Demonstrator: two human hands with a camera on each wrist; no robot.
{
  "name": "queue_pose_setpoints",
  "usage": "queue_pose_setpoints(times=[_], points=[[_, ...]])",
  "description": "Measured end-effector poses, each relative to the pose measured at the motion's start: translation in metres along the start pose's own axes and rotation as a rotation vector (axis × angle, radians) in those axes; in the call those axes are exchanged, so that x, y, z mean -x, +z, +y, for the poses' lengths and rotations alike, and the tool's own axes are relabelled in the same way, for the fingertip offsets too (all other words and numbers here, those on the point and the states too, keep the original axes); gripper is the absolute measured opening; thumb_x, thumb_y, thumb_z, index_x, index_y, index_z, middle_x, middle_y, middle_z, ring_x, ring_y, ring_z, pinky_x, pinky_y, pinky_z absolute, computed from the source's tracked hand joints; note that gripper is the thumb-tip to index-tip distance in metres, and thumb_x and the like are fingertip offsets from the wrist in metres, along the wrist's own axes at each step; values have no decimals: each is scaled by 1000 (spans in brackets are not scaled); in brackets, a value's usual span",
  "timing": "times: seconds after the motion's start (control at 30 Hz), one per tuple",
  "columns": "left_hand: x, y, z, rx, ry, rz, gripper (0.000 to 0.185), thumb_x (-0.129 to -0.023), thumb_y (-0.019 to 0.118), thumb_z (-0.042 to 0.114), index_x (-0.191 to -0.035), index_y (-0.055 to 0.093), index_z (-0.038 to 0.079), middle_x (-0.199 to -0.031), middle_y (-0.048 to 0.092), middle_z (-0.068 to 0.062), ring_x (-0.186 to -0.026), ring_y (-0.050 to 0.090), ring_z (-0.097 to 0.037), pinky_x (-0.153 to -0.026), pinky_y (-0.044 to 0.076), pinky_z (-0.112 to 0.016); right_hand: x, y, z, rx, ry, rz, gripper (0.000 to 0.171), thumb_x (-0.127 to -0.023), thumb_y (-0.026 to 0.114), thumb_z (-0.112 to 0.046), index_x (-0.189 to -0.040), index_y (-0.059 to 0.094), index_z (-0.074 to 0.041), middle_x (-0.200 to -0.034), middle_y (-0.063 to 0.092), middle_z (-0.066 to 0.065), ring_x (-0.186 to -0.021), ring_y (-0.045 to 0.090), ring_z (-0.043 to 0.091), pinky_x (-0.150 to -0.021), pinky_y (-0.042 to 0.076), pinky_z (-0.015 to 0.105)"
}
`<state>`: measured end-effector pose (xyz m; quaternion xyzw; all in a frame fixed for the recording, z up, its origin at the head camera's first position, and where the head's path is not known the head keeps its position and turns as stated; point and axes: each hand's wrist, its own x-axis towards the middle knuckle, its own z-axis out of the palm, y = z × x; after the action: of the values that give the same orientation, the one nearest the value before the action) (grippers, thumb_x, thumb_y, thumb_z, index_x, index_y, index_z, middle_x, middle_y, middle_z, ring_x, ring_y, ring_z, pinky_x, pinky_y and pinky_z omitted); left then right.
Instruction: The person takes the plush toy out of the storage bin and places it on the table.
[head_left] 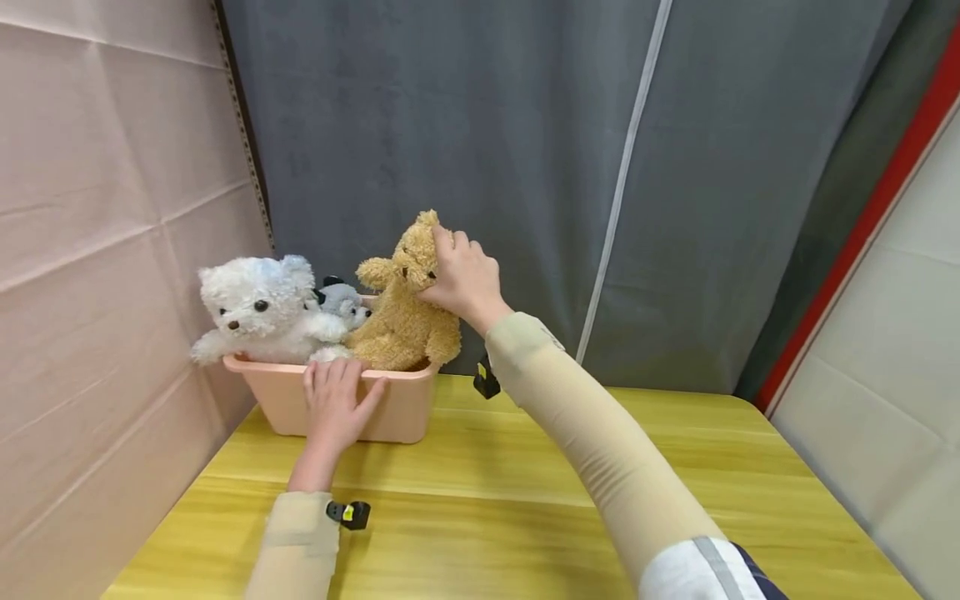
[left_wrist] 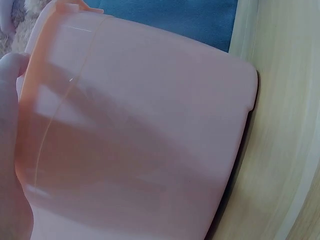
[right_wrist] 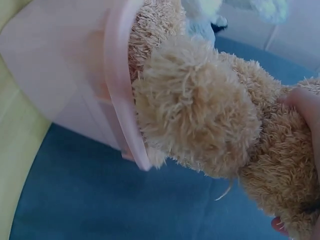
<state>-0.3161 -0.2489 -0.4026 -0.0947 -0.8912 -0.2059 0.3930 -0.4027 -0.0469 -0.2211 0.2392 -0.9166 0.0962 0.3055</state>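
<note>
A pink plastic bin (head_left: 397,410) stands at the back left of the yellow table (head_left: 525,500). Three soft toys sit in it: a white bear (head_left: 258,310), a small grey toy (head_left: 342,302) and a tan teddy bear (head_left: 405,321). My right hand (head_left: 461,275) grips the tan bear by its head; the right wrist view shows the tan bear (right_wrist: 210,125) hanging over the bin's rim (right_wrist: 122,95). My left hand (head_left: 335,404) rests on the bin's front rim, fingers spread flat. In the left wrist view the bin wall (left_wrist: 145,135) fills the frame.
A pink panel wall (head_left: 105,250) runs close along the left of the bin. A grey curtain (head_left: 525,150) hangs right behind the table. A white panel (head_left: 885,375) stands at the right.
</note>
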Motion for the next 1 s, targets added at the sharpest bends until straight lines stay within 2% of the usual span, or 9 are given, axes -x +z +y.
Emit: queue_pose_setpoints(times=[0.37, 0.6, 0.83, 1.0], points=[[-3, 0, 0, 19, 9, 8, 39, -92, 56, 43, -104, 55, 6, -105, 50, -15, -106, 39, -37, -109, 6, -58, -8, -37, 37, 31, -36, 63, 107, -65, 81, -58, -148, 29, -15, -134, 48, 13, -108, 54, 32, -69, 52, 46], [-3, -4, -4, 20, 12, 3, 43, -93, 55, 44, -108, 55, 3, -106, 49, -16, -107, 38, -38, -109, 5, -57, -12, -64, 54, 39, -39, 91, 109, -63, 82, -57, -149, 29, -15, -136, 47, 12, -111, 54, 33, -74, 52, 47], [1, -8, -9, 14, 10, 10, 46, -94, 52, 48, -107, 55, 5, -106, 49, -16, -106, 38, -38, -108, 5, -58, -10, -84, 66, 72, -103, 106, 108, -62, 83, -56, -148, 31, -14, -135, 49, 13, -111, 55, 33, -78, 51, 47], [2, -10, -10, 12, 8, 20, 43, -94, 54, 45, -106, 55, 3, -105, 50, -17, -105, 38, -39, -108, 6, -58, -3, -95, 76, 91, -171, 112, 107, -62, 83, -56, -147, 33, -13, -134, 49, 13, -110, 55, 34, -81, 50, 48]])
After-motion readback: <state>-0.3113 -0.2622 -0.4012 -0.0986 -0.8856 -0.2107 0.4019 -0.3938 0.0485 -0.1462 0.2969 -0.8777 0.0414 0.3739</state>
